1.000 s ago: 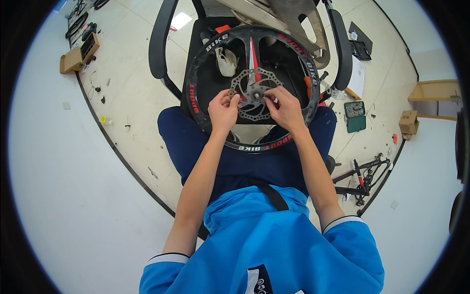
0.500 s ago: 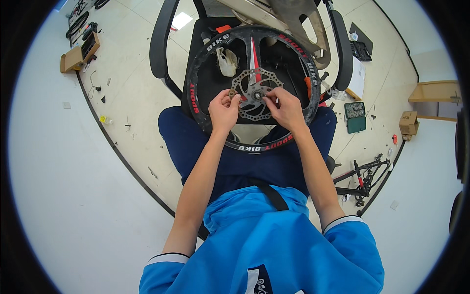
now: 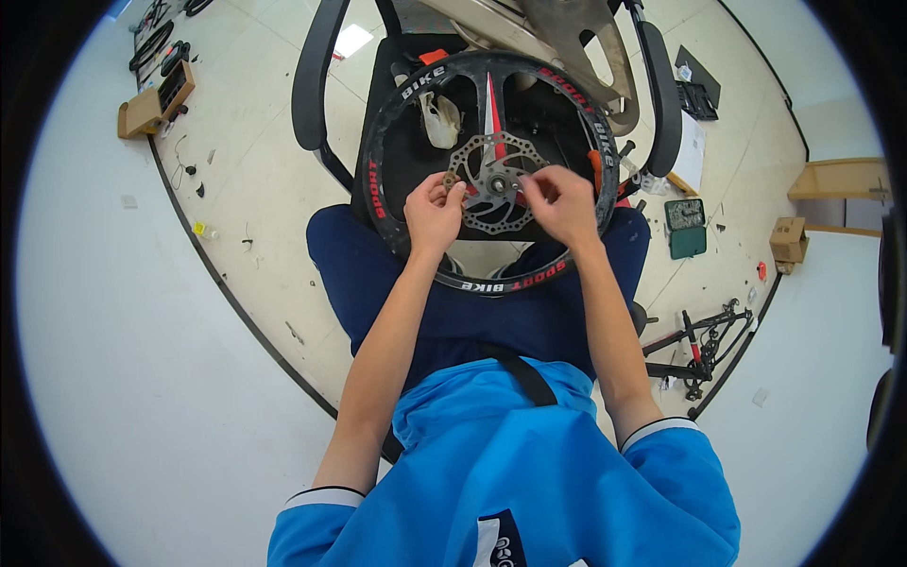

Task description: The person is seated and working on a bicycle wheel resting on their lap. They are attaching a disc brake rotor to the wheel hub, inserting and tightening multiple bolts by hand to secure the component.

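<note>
The left hand [image 3: 434, 215] has thumb and fingertips pinched on a small, round, brownish piece [image 3: 451, 179], held over the left edge of the disc [image 3: 470, 151]. The right hand [image 3: 570, 210] is blurred, its fingers curled and its thumb reaching in beside the axle [image 3: 499, 185]; whether it grips anything I cannot tell. The disc is silver, full of holes, and lies between the two hands, with the axle sticking up at its centre, nearer the right hand than the left. Under both hands is the wheel [image 3: 371, 156], black with red and white marks, its disc side up; one spoke, striped red and white, runs away from the hands to the far side.

Past the left fingertips, a whitish bag [image 3: 440, 121] shows through the wheel. Just right of the right hand is an orange handle [image 3: 594, 170]. Toward the body from the hands, the wheel's near edge lies over dark blue trousers [image 3: 354, 274]. Beyond the wheel are an orange scrap [image 3: 434, 57] and a beige frame [image 3: 491, 24], between black armrests [image 3: 309, 85].

Farther out to the right of the hands, an open green box [image 3: 687, 227] and a bike frame [image 3: 694, 350] are on the floor; far to the left is a carton [image 3: 142, 113]
</note>
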